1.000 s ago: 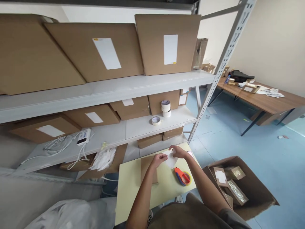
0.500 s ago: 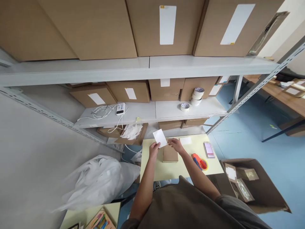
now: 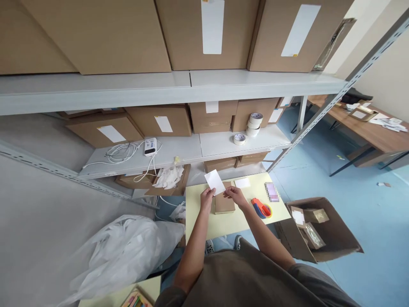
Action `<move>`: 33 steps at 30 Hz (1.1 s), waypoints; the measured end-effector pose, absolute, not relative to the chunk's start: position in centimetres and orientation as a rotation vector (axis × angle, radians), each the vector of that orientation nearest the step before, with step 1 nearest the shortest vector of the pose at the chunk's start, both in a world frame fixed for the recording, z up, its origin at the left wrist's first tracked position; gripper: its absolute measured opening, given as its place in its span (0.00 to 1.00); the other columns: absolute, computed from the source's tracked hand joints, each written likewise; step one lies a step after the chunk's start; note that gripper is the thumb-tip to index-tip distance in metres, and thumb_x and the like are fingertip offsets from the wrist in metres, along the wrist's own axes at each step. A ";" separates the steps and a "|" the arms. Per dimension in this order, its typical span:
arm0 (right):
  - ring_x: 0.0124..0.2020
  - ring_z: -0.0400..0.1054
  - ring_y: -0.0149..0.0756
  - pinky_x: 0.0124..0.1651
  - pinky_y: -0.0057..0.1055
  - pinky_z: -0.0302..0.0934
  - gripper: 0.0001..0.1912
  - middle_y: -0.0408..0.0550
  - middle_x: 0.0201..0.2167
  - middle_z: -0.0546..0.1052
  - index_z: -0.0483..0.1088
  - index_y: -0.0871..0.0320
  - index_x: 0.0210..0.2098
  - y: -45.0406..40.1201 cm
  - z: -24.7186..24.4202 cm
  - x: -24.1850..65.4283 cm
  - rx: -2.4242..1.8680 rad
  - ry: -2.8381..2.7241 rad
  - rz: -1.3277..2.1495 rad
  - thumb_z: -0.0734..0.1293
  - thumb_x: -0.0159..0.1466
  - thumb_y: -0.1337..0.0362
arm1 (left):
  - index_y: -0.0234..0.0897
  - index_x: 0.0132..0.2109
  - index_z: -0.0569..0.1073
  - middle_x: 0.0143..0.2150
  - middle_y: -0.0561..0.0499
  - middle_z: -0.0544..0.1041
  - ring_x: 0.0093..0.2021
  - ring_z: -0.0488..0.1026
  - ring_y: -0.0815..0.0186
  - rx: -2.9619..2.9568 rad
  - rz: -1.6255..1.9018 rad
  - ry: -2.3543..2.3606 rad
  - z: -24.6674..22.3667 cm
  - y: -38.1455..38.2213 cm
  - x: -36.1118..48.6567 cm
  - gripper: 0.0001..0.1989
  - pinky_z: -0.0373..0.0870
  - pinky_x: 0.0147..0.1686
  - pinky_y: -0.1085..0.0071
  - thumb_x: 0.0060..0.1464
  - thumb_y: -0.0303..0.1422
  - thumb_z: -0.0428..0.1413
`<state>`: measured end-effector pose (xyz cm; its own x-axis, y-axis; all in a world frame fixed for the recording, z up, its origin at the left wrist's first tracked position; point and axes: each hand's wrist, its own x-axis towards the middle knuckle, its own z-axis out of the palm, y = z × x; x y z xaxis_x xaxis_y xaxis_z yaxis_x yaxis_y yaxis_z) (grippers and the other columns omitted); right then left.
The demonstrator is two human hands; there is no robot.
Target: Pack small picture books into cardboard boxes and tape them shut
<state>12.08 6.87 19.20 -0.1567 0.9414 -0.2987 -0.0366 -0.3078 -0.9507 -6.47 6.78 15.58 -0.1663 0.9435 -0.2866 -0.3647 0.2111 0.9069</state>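
A white rectangular label (image 3: 215, 181) is pinched at its lower edge by my left hand (image 3: 207, 198). My right hand (image 3: 235, 195) has its fingertips together at the label's lower right corner; whether they grip it is too small to tell apart. Below both hands a small brown cardboard box (image 3: 224, 204) lies on the pale yellow table (image 3: 204, 226). Another white paper (image 3: 242, 182) rests flat on the table behind my right hand. To the right of my right forearm lies an orange and blue tape dispenser (image 3: 261, 208).
A large open carton (image 3: 338, 238) with small boxes in it stands on the floor at right. A white plastic bag (image 3: 128, 251) bulges at left. Ahead, the shelf (image 3: 179, 155) holds cartons, tape rolls (image 3: 254, 123) and a white power strip (image 3: 150, 146) with cable.
The view has turned a little to the right, so the surroundings sit further left. The label stays between my hands, in nearly the same pose.
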 end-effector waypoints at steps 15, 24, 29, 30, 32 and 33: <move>0.36 0.75 0.39 0.44 0.36 0.67 0.17 0.45 0.31 0.81 0.77 0.54 0.36 6.3 21.5 20.3 -1.015 -1.308 1.595 0.73 0.63 0.46 | 0.35 0.44 0.86 0.42 0.41 0.87 0.41 0.83 0.56 1.265 1.106 1.305 21.9 4.4 2.6 0.21 0.78 0.45 0.62 0.55 0.49 0.66; 0.36 0.77 0.39 0.43 0.37 0.66 0.16 0.45 0.32 0.82 0.71 0.53 0.35 6.5 20.4 24.3 -1.018 -1.302 1.655 0.71 0.63 0.47 | 0.34 0.44 0.85 0.40 0.43 0.86 0.39 0.81 0.58 0.904 1.246 1.341 20.6 3.6 7.1 0.29 0.76 0.43 0.64 0.51 0.57 0.65; 0.37 0.77 0.40 0.43 0.37 0.65 0.16 0.44 0.31 0.81 0.68 0.53 0.34 6.7 20.3 24.9 -1.073 -1.297 1.670 0.70 0.63 0.47 | 0.33 0.45 0.86 0.42 0.43 0.86 0.43 0.80 0.55 1.012 1.180 1.314 20.6 3.4 7.8 0.29 0.74 0.48 0.63 0.49 0.56 0.68; 0.36 0.77 0.40 0.43 0.37 0.65 0.17 0.44 0.31 0.81 0.68 0.53 0.34 6.8 20.3 24.8 -1.080 -1.299 1.667 0.71 0.62 0.47 | 0.33 0.44 0.87 0.40 0.44 0.86 0.42 0.80 0.56 1.034 1.170 1.327 20.6 3.5 7.8 0.28 0.74 0.46 0.64 0.49 0.55 0.68; 0.36 0.76 0.40 0.43 0.37 0.65 0.18 0.43 0.30 0.80 0.68 0.53 0.33 6.9 20.2 24.3 -1.089 -1.306 1.645 0.72 0.61 0.46 | 0.34 0.42 0.87 0.37 0.45 0.85 0.39 0.79 0.58 1.062 1.157 1.343 20.4 3.9 7.7 0.26 0.73 0.43 0.65 0.49 0.54 0.68; 0.36 0.75 0.40 0.42 0.37 0.65 0.19 0.43 0.29 0.79 0.68 0.53 0.33 7.0 20.1 24.0 -1.092 -1.311 1.628 0.73 0.60 0.45 | 0.34 0.41 0.87 0.36 0.46 0.85 0.38 0.78 0.59 1.070 1.153 1.342 20.3 4.1 7.6 0.25 0.73 0.42 0.66 0.49 0.53 0.68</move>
<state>23.98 6.97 20.10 -0.3419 0.9270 -0.1542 -0.0473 -0.1808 -0.9824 7.58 4.13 20.26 -0.0813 0.9862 -0.1444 0.0056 0.1453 0.9894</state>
